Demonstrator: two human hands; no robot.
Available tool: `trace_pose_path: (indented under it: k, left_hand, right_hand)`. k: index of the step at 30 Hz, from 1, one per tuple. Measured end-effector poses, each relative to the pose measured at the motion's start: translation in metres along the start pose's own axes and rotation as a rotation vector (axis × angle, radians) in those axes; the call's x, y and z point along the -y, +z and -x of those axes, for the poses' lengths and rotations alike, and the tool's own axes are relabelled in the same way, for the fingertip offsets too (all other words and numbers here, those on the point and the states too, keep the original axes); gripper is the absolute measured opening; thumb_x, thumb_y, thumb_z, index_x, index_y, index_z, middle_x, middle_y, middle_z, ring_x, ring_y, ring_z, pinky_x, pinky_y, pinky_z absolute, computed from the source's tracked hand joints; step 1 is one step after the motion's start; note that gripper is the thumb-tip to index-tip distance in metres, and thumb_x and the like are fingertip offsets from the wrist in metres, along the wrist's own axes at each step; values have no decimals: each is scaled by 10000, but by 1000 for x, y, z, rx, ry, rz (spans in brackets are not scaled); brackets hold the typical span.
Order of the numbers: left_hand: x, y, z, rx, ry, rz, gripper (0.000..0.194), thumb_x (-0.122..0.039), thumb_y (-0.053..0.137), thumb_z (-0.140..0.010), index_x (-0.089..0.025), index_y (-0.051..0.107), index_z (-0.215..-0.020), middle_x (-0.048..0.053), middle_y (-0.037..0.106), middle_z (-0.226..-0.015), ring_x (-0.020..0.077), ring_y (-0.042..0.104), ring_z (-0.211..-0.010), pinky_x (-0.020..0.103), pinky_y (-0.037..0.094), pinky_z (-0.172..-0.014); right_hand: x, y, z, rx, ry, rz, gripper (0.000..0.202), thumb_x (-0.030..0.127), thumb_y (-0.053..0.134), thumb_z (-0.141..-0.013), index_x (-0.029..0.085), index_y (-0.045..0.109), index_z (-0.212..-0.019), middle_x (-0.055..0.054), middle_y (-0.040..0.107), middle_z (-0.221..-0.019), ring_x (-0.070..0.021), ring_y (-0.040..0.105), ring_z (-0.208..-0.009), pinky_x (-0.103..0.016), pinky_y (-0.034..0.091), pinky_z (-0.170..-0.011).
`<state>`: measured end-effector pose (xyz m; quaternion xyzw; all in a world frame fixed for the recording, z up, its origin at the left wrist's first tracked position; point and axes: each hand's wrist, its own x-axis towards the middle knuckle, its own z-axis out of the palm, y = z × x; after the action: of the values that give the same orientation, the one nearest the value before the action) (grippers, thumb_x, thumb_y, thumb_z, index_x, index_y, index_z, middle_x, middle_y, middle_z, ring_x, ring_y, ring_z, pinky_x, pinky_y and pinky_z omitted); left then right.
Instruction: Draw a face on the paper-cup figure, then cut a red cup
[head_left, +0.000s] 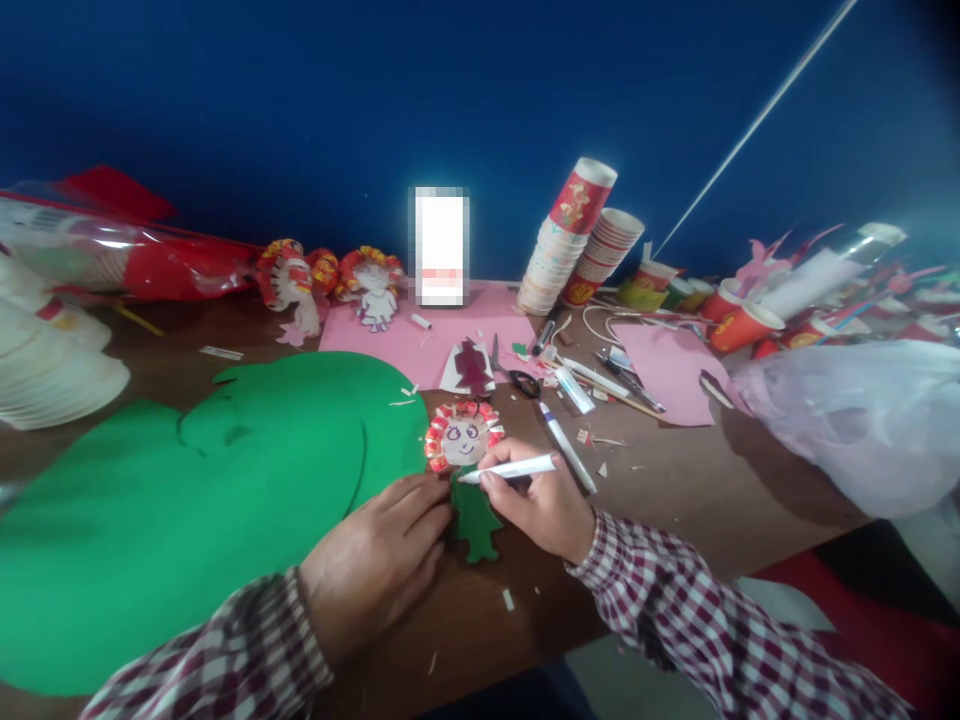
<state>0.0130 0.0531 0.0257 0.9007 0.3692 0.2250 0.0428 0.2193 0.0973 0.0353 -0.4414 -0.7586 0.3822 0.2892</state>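
Open tabletop (697, 480) between right hand (544, 505) and plastic bag (862, 425), pens (639, 388) obstructing beyond

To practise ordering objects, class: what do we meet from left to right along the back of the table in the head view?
Red plastic-wrapped package, white cut-out figure, bright pixelated rectangle, taller paper-cup stack, orange cup.

Checked sleeves, maroon and white (667, 590).

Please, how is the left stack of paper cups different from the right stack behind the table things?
The left stack rises higher than the right stack. The left stack shows a broad red, flowered wall on its top cup; the right stack shows mainly red-and-white rims. Both lean rightward.
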Motion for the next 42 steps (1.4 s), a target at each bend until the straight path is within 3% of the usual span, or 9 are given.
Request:
trace_pose_path:
  k: [42]
  left_hand:
    - [-1,-1,-2,14,24,-33,246,-147,414,-867,-113,614,-1005,107,620,-1068,229,530,-1085,379,482,-935]
  right_hand:
    - [0,-1,-1,14,-5,-16,97,239,543,-836,163,603,-827,-4,612,-676,-108,540,-582,-196,411,-523]
